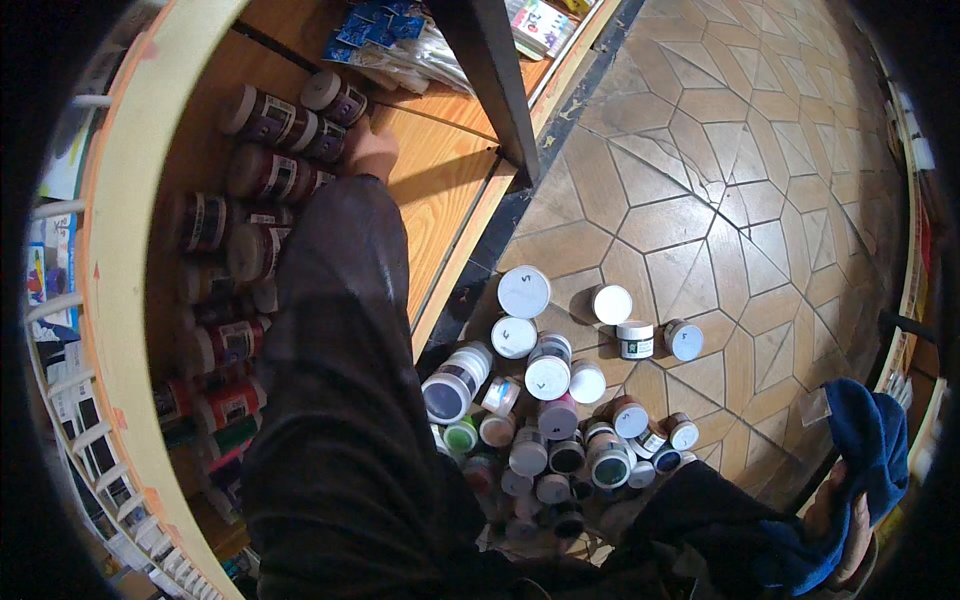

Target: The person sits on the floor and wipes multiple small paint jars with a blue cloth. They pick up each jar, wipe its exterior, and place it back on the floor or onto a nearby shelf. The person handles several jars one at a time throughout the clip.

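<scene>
My left hand (371, 150) reaches onto a wooden shelf, against a small purple-labelled paint jar (328, 140) in a row of jars. Its fingertips are hidden, so I cannot tell whether they grip. Another jar with a pale lid (321, 90) stands beside it. A dark sleeve (337, 300) covers much of the row. At the lower right, my right hand (840, 517) holds a crumpled blue cloth (870, 442). On the tiled floor before me stand many paint jars, among them a large white-lidded jar (523, 292) and a green-labelled white jar (636, 340).
The light wooden shelf board (435, 165) meets a dark metal upright (499, 90). Plastic-wrapped packs (405, 45) lie behind it. A pale shelf edge (124, 262) with a white wire rack curves along the left. Patterned floor tiles (720, 187) extend to the right.
</scene>
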The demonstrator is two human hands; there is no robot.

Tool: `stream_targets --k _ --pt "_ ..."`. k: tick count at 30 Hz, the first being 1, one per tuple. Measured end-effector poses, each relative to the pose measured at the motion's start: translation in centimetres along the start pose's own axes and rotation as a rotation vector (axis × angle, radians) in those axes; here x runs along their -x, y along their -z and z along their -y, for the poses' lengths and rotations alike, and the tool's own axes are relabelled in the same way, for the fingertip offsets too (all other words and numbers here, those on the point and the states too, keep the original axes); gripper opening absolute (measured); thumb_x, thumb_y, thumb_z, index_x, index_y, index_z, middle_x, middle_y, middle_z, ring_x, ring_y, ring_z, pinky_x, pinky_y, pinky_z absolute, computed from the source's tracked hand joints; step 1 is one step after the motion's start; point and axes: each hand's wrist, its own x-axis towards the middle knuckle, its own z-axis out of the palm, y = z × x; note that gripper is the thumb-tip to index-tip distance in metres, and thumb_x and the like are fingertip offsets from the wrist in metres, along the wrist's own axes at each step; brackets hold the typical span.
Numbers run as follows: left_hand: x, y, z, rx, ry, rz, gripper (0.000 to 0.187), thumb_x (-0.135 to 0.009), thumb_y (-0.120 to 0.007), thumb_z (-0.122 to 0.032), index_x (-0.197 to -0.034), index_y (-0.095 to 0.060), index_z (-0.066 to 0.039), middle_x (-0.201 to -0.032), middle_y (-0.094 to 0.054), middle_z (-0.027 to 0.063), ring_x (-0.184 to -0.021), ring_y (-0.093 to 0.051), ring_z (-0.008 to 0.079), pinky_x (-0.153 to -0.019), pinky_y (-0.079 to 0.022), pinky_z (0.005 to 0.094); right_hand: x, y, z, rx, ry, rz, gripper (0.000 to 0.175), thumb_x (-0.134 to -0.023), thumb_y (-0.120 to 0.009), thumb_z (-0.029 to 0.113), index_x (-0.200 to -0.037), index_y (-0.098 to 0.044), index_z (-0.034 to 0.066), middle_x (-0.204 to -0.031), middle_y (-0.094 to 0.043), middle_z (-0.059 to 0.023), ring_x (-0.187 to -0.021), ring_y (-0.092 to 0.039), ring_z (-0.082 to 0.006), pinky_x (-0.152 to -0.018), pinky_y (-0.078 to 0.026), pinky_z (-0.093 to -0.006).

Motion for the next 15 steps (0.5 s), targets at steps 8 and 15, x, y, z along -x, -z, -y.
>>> stream_targets --k 8,15 --pt "5.6 7.5 -2.0 0.523 0.147 0.333 0.034 -0.076 -0.055 0.000 -0.106 -0.068 -0.009 -0.099 -0.068 0.0093 -0.090 -0.063 0.0212 -0.080 -0.048 0.0307 6.6 -0.1 -4.4 0.201 0.182 -0.505 0.051 -0.095 -0.052 0.030 -0.131 -0.042 -0.0042 -0.117 -0.056 -0.0147 -0.100 -0.055 -0.0228 -0.087 -0.044 -0.0310" --pt "12.8 13.4 -7.5 0.471 -0.018 0.240 0.023 -0.074 -0.054 0.004 -0.088 -0.070 -0.005 -0.082 -0.069 0.0098 -0.077 -0.065 0.0211 -0.074 -0.051 0.0309 10.0 -1.6 -6.6 0.251 0.293 -0.558 0.051 -0.093 -0.055 0.030 -0.129 -0.043 -0.0032 -0.112 -0.058 -0.0133 -0.093 -0.057 -0.0199 -0.080 -0.046 -0.0277"
